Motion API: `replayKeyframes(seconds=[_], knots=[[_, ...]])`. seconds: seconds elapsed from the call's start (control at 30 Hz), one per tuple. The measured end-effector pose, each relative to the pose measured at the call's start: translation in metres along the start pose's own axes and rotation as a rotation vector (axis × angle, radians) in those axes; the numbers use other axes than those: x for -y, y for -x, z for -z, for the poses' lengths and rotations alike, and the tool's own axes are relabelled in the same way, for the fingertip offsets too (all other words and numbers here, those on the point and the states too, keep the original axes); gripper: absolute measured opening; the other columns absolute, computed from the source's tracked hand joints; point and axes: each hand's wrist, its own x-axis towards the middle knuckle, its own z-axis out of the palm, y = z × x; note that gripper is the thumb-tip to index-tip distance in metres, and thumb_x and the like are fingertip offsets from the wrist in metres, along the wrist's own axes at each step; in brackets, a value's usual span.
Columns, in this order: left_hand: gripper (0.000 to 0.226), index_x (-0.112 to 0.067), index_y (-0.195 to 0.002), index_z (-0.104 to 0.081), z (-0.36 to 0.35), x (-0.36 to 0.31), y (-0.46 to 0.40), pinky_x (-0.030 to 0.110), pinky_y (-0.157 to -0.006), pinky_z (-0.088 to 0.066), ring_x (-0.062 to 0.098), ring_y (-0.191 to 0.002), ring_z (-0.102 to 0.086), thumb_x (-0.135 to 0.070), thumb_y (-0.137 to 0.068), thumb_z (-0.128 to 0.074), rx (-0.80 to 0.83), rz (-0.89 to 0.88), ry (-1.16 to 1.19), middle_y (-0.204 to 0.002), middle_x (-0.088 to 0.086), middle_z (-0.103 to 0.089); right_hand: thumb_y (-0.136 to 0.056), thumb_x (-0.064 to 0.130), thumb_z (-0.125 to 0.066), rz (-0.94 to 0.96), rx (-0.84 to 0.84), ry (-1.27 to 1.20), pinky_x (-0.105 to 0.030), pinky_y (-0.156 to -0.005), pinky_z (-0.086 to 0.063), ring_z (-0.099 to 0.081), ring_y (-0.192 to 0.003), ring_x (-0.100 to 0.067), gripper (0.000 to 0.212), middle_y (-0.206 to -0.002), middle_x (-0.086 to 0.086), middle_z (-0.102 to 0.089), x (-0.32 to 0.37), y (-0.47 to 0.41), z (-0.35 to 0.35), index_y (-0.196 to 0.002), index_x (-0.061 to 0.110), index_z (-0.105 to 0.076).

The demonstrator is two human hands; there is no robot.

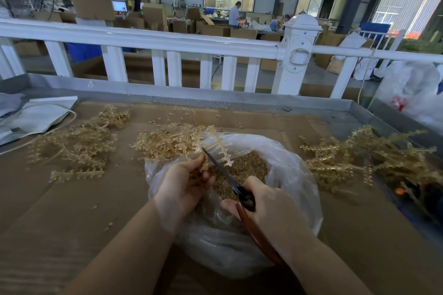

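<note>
Scissors (230,181) handle loops mostly hidden inside right hand (271,208). Sprue (219,145) stem buried under left hand (184,187) fingers. Loose bits (249,165) in plastic bag (291,170) too small to identify. Right sprue pile (374,160) cut off by frame edge.

- Metal-rimmed workbench (311,100), its top lined with brown cardboard (72,211).
- Tan plastic sprues (79,143) lie heaped at left, centre and right.
- Clear plastic bag (287,158) sits open near the front edge.
- White bag (40,115) lies flat at far left.
- Clipped bits (109,224) dot the cardboard.
</note>
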Motion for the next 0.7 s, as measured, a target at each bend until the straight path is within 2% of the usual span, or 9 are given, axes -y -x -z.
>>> replayKeyframes(seconds=[0.2, 0.33, 0.4, 0.5, 0.63, 0.7], knots=[[0.010, -0.005, -0.082, -0.060, 0.0014, 0.0026, 0.0015, 0.028, -0.057, -0.053, 0.012, -0.043, -0.053, -0.006, -0.090, -0.054, 0.045, -0.036, -0.050, -0.051, 0.001, -0.055, -0.080, 0.068, -0.053, -0.023, -0.024, -0.054, -0.012, -0.050, -0.033, -0.048, -0.055, 0.004, 0.038, -0.057, 0.015, -0.047, -0.0004, 0.0021, 0.0002, -0.071, 0.035, -0.037], [0.016, -0.007, -0.078, -0.060, -0.0007, 0.0043, 0.0033, 0.029, -0.064, -0.050, 0.013, -0.049, -0.056, -0.012, -0.092, -0.054, 0.064, -0.082, -0.018, -0.055, 0.001, -0.056, -0.079, 0.067, -0.055, -0.027, -0.022, -0.055, -0.010, -0.051, -0.035, -0.048, -0.054, 0.005, 0.038, -0.056, 0.016, -0.047, -0.0021, 0.0026, -0.0003, -0.070, 0.034, -0.038], [0.016, -0.010, -0.078, -0.060, -0.0020, 0.0037, 0.0027, 0.027, -0.060, -0.050, 0.013, -0.051, -0.056, -0.017, -0.091, -0.057, 0.045, -0.094, -0.002, -0.060, 0.001, -0.057, -0.078, 0.067, -0.056, -0.027, -0.032, -0.047, -0.008, -0.053, -0.036, -0.047, -0.053, 0.006, 0.038, -0.055, 0.017, -0.046, -0.0029, 0.0027, -0.0010, -0.070, 0.035, -0.037], [0.012, -0.008, -0.080, -0.059, -0.0033, 0.0035, 0.0007, 0.023, -0.050, -0.053, 0.012, -0.048, -0.055, -0.012, -0.091, -0.057, -0.001, -0.085, 0.006, -0.059, 0.002, -0.056, -0.079, 0.067, -0.056, -0.012, -0.034, -0.017, -0.010, -0.052, -0.036, -0.046, -0.053, 0.004, 0.040, -0.056, 0.016, -0.045, -0.0038, 0.0033, -0.0022, -0.070, 0.035, -0.035], [0.011, -0.006, -0.080, -0.058, -0.0053, 0.0039, -0.0013, 0.020, -0.046, -0.054, 0.017, -0.066, -0.057, -0.007, -0.091, -0.057, -0.049, -0.066, 0.029, -0.072, 0.007, -0.058, -0.079, 0.067, -0.057, 0.002, -0.048, 0.023, -0.010, -0.053, -0.037, -0.044, -0.051, 0.003, 0.041, -0.056, 0.015, -0.044, -0.0043, 0.0051, -0.0028, -0.071, 0.034, -0.033], [0.014, -0.006, -0.078, -0.057, -0.0060, 0.0038, -0.0022, 0.020, -0.045, -0.054, 0.016, -0.064, -0.055, -0.006, -0.091, -0.056, -0.065, -0.070, 0.024, -0.073, 0.007, -0.057, -0.080, 0.068, -0.055, 0.007, -0.047, 0.061, -0.013, -0.048, -0.035, -0.044, -0.052, 0.001, 0.040, -0.058, 0.015, -0.044, -0.0036, 0.0058, -0.0039, -0.076, 0.033, -0.035]])
